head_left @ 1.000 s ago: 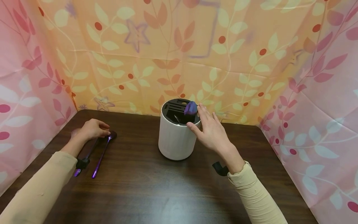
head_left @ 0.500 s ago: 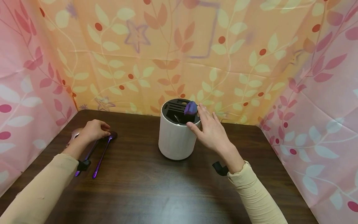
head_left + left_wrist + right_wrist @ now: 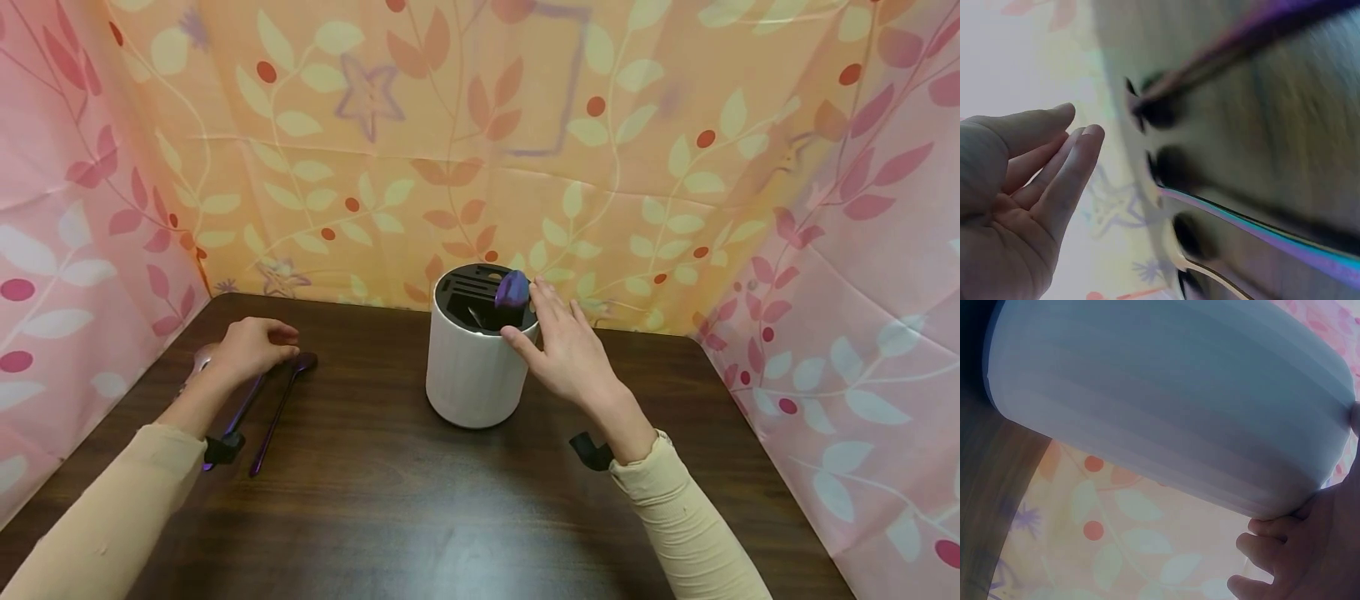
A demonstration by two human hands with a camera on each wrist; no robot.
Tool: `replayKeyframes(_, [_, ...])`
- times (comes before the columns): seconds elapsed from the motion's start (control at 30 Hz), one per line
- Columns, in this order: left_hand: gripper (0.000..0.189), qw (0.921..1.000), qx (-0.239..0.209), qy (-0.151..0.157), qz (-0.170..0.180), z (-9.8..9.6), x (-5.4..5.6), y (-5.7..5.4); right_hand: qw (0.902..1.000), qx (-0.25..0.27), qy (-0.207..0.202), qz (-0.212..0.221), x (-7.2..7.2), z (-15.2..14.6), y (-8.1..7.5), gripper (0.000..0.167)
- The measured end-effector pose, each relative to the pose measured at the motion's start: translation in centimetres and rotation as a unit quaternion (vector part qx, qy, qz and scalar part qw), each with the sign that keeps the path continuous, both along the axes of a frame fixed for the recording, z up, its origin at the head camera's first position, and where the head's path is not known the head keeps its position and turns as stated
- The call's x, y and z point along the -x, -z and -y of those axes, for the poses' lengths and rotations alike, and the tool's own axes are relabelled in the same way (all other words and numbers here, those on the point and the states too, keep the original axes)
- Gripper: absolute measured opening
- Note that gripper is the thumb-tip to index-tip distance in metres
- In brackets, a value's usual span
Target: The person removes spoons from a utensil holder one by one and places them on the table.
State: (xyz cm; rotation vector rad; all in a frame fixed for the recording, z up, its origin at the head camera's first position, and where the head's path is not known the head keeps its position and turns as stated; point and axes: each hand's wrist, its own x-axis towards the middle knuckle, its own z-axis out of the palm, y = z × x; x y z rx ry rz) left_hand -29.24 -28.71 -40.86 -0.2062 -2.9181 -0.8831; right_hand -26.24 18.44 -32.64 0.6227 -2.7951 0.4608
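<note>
My left hand [image 3: 253, 348] hovers over the spoons at the table's left, its thumb and fingertips close together with nothing between them. Just right of those fingertips lies a purple long-handled spoon [image 3: 279, 412]. Beneath the hand is a second spoon with a shimmering handle [image 3: 1254, 226], its bowl hidden from the head camera. Farther left, a pinkish utensil [image 3: 202, 358] is partly behind the wrist. My right hand [image 3: 566, 346] rests with straight fingers against the rim of a white round utensil holder [image 3: 474, 375]. A purple spoon head [image 3: 512, 289] sticks up out of the holder.
The holder's black top [image 3: 468, 287] has slots and a wider opening. A dark wooden table [image 3: 420, 517] lies under everything. Patterned cloth [image 3: 465, 108] hangs behind it and along both sides. Each wrist wears a black mount [image 3: 223, 448].
My left fingertips have come slightly up and away from the bowl of the rightmost spoon. The right hand and the holder have stayed in place.
</note>
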Motion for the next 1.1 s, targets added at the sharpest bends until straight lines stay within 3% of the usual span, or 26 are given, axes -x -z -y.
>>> replayKeyframes(0.2, [0.049,0.9993,-0.031,-0.015,-0.018,-1.5,-1.3,-1.9,1.0,0.003,0.0,0.0,0.0,0.0,0.1,0.095])
replayKeyframes(0.37, [0.048,0.995,-0.084,-0.015,-0.052,-3.5,-2.7,-3.8,1.0,0.002,0.0,0.0,-0.1,0.0,0.1,0.095])
replayKeyframes(0.6, [0.044,0.9843,-0.146,-0.004,-0.099,-6.6,-4.5,-5.9,1.0,0.005,0.001,-0.003,-0.1,0.1,0.1,0.094])
replayKeyframes(0.77, [0.037,0.9754,-0.176,-0.001,-0.132,-9.0,-5.0,-7.0,1.0,0.005,0.0,-0.002,0.0,0.0,0.1,0.095])
replayKeyframes(1.1, [0.026,0.9538,-0.231,0.039,-0.187,-14.1,-6.3,-8.6,1.0,0.003,0.001,-0.004,-0.1,0.0,0.1,0.095])
